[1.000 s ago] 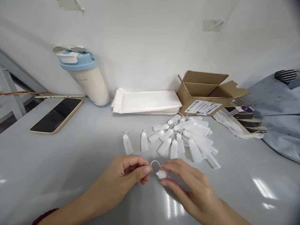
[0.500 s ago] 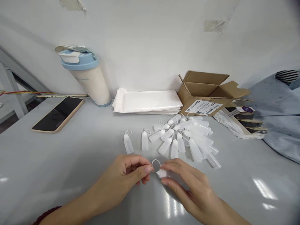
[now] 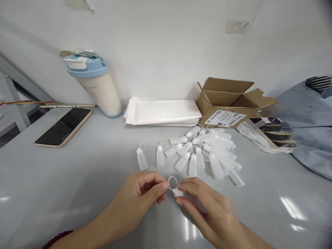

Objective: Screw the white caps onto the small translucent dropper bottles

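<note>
In my right hand (image 3: pixel 207 207) a small translucent squeeze bottle (image 3: pixel 177 192) is held between thumb and fingers, its nozzle facing left. A thin white loop strap (image 3: pixel 173 177) arches from the bottle's neck over to my left hand (image 3: pixel 150 190). My left thumb and index finger pinch the strap's far end, most of which is hidden. From those fingertips a fine pin (image 3: pixel 170 188) runs to the nozzle tip; I cannot tell whether it is inside. Two similar bottles, one on the left (image 3: pixel 141 159) and one beside it (image 3: pixel 160 156), lie beyond my hands.
Several more small bottles (image 3: pixel 193 166) lie heaped at right. Behind are a stack of white packets (image 3: pixel 166 110), an open cardboard box (image 3: pixel 228 116) and a tumbler (image 3: pixel 100 90). A phone (image 3: pixel 64 126) lies left. Another person's pale blue clothing (image 3: pixel 306 114) shows at the right edge.
The nozzle and the pinched strap end have come closer together, and the fine pin now shows between them. My right fingers have shifted slightly left along the bottle.
</note>
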`<state>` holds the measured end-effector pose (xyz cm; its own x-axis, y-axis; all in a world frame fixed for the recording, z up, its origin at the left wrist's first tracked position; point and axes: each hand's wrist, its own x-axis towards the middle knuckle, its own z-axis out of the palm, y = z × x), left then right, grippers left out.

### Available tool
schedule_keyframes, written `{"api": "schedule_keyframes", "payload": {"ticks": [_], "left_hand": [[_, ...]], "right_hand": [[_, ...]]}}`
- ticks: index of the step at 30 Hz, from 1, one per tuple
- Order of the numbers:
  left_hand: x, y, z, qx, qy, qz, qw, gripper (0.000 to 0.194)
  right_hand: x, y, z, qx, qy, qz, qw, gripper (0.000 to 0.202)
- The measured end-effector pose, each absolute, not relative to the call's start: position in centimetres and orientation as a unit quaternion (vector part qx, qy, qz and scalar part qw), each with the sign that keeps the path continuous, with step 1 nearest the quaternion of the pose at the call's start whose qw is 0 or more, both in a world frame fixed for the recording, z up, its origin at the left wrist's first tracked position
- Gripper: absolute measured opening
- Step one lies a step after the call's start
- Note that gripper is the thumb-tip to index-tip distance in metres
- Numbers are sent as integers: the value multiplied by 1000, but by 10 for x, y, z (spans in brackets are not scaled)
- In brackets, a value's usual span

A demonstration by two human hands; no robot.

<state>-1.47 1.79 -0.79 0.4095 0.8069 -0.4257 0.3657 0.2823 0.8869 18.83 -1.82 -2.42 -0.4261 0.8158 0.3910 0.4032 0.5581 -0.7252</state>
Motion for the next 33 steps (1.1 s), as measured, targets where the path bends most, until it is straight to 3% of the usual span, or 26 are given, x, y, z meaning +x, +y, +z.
{"api": "schedule_keyframes", "payload": {"ticks": [14,18,24,33], "left_hand": [[-12,12,-13,654,502,216,523,28],[-16,14,-7,664,499,240,502,28],[-25,19,-7,630,544,239,499,28],[-25,23,-3,657,542,215,478,27]], "right_hand": [[183,-22,-28,-426,-771,292,373,25],[184,-19,-23,-471,-715,371,359,35],[187,-12,-16,-512,-577,554,314,24],[188,-10,-14,-509,-594,529,329,21]]}}
